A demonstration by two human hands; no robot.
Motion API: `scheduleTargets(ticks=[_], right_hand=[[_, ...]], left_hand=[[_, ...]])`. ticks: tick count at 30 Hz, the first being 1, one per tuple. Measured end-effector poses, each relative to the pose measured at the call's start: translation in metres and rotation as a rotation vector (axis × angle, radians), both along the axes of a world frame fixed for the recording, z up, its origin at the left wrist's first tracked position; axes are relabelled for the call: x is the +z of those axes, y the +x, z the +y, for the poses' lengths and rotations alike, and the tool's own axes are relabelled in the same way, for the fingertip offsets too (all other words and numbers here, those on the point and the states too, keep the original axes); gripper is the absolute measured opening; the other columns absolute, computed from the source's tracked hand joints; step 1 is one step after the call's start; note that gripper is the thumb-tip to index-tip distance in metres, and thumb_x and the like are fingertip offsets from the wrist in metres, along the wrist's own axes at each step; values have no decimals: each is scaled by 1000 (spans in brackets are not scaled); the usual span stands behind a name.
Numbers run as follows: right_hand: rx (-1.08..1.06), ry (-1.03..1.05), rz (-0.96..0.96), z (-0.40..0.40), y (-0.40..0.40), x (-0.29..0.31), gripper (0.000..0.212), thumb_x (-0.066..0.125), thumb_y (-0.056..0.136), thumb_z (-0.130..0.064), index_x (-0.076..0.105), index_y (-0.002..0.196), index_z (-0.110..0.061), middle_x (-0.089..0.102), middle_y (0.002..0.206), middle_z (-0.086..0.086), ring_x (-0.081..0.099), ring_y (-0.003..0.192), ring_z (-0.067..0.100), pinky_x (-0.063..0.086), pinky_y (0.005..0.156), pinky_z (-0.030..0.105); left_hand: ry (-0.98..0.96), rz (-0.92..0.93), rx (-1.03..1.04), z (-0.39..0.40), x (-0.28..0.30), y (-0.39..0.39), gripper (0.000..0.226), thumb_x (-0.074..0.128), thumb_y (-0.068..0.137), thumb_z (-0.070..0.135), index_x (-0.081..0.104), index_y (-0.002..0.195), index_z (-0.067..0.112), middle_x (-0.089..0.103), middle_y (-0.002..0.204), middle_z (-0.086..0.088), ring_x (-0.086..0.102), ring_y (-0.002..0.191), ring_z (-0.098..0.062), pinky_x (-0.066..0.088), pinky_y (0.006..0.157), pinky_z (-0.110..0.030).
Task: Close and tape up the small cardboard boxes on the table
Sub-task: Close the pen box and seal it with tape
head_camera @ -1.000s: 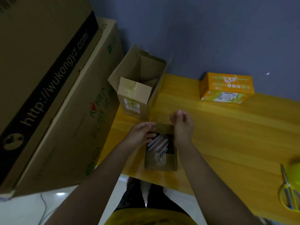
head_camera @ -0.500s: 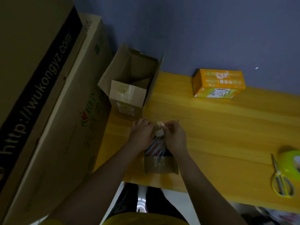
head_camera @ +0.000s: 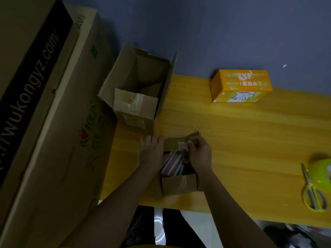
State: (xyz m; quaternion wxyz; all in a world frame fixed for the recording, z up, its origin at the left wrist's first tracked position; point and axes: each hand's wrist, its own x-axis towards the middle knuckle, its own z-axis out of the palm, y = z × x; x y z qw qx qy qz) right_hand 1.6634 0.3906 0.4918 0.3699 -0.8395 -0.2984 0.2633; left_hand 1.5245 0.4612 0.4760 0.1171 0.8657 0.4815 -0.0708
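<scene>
- A small brown cardboard box sits at the near edge of the yellow wooden table, just in front of the person; its long axis runs from the near edge towards the blue wall, and its open top faces up.
- Inside it lie thin pale and reddish strips (what they are cannot be told), aligned with the box's length.
- The far flap stands raised and leans back over the opening; the near flap hangs outward with old tape on it.
- The left hand rests against the box's left side and the far flap, fingers fairly straight.
- The right hand pinches the far flap's right end, fingers curled round its edge beside a pale label.
- A larger open brown cardboard box stands just beyond, flaps up.
- An orange printed carton lies by the wall, well apart.
- Yellow-handled scissors lie at the right edge, touching a lime-green tape dispenser.
- Big brown cartons stand stacked to the left.
</scene>
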Motion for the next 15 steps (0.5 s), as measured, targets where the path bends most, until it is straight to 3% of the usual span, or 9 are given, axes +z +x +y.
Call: scheduleTargets(ticks=[3, 6, 9, 11, 14, 15], right_hand=[[31, 14, 70, 5, -3, -5, 5, 59, 94, -15, 63, 98, -13, 63, 87, 1, 57, 76, 11, 44, 62, 20], [49, 15, 126, 9, -5, -9, 5, 60, 94, -15, 60, 93, -20, 61, 83, -3, 60, 75, 16, 50, 66, 28], [89, -25, 99, 10, -6, -14, 8, 60, 94, -16, 58, 92, -24, 58, 80, -13, 56, 69, 1, 42, 56, 10], [112, -24, 63, 11, -10, -15, 9, 60, 94, -17, 58, 91, -25, 55, 77, -19, 52, 67, -7, 40, 52, 6], [99, 6, 41, 13, -14, -14, 9, 60, 94, -17, 58, 89, -25, 55, 76, -19, 53, 66, -5, 40, 55, 8], [97, 6, 46, 15, -15, -14, 9, 60, 94, -17, 58, 89, -24, 57, 76, -15, 56, 66, -2, 44, 57, 14]], left_hand=[[44, -52, 15, -1, -5, -1, 46, 56, 86, 53, 48, 118, 21, 50, 117, -3, 41, 113, -25, 21, 100, -43], [61, -70, 18, -2, -9, -2, 40, 56, 86, 51, 49, 114, 22, 50, 113, -2, 42, 111, -24, 21, 101, -43], [38, -86, 33, -3, -11, -4, 39, 56, 87, 50, 49, 114, 22, 49, 111, -1, 42, 111, -24, 23, 104, -44], [35, -100, 42, -5, -12, -5, 39, 54, 88, 51, 49, 115, 22, 49, 111, 0, 42, 110, -24, 23, 105, -44], [52, -104, 49, -6, -12, -4, 37, 54, 89, 49, 50, 114, 22, 51, 108, 0, 44, 109, -23, 19, 105, -44], [47, -99, 51, -6, -11, -3, 36, 53, 89, 49, 50, 114, 23, 51, 108, 1, 43, 109, -22, 18, 105, -44]])
